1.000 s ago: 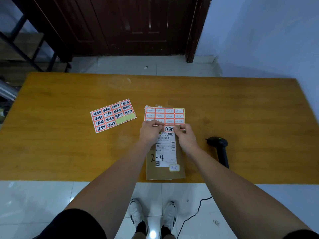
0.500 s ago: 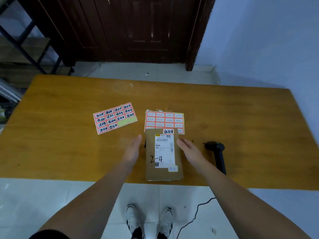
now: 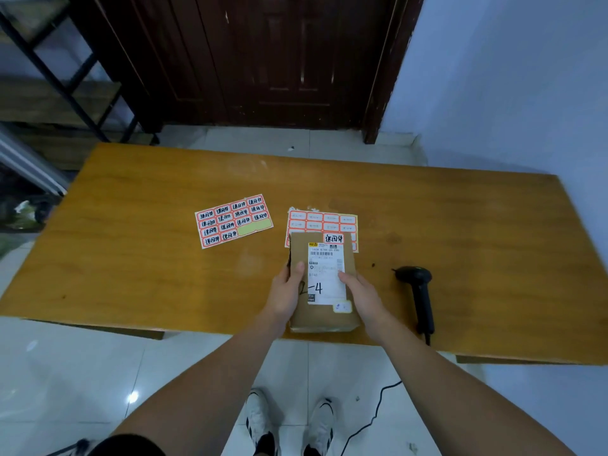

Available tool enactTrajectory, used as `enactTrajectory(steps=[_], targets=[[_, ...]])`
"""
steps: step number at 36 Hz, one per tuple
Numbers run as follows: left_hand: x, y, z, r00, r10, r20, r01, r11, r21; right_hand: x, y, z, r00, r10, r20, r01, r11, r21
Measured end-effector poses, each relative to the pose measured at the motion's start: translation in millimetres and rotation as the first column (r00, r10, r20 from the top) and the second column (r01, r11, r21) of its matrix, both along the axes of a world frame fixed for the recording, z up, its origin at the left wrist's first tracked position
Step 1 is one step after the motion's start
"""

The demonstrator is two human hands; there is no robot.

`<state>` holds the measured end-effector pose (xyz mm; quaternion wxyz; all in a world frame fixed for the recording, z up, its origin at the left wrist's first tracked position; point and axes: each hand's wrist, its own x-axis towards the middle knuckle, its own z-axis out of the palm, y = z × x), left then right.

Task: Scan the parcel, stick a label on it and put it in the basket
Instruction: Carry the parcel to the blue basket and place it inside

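A brown cardboard parcel (image 3: 349, 261) with a white shipping slip and "2-4" written on it sits near the front edge of the wooden table (image 3: 131, 268). An orange-edged label (image 3: 333, 238) is stuck at its top right corner. My left hand (image 3: 285, 295) grips the parcel's left side, thumb on top. Its right side is held by my right hand (image 3: 362, 295), thumb on the slip. The parcel's far end looks tilted up over a label sheet (image 3: 322, 219). No basket is in view.
A second label sheet (image 3: 233, 220) lies to the left. A black handheld scanner (image 3: 418, 296) lies to the right of the parcel, its cable dropping to the floor. A dark door and a metal shelf frame stand behind the table.
A second ago both hands pressed the label onto the parcel's top edge. They then let go, moved down to its sides, and now grip it.
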<state>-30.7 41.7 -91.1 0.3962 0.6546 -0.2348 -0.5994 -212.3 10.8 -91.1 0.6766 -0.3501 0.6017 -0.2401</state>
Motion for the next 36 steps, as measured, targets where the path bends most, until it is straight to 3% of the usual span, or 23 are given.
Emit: enactTrajectory(steps=[8,17,26,36], targets=[[15.8,-22.5,82.2,0.997,0.05,-0.056,-0.06,0.98,-0.19,9.5,-32.9,84.6,0.981,0.093,0.171,-0.069,0.987,-0.143],[62.9,-24.1,196.4,0.992,0.095,-0.078,-0.119,0.89,-0.44,67.5,-64.2,206.7,0.938,0.264,0.225,-0.168,0.913,-0.371],[163.3,20.4,280.1,0.945,0.323,-0.055,-0.295,0.764,-0.573,180.7,-48.3,290.1,0.875,0.417,0.247,-0.265,0.838,-0.477],[308.6,145.8,301.1,0.837,0.548,-0.008,-0.453,0.683,-0.573,355.8,35.8,303.1,0.744,0.612,0.269,-0.422,0.742,-0.521]])
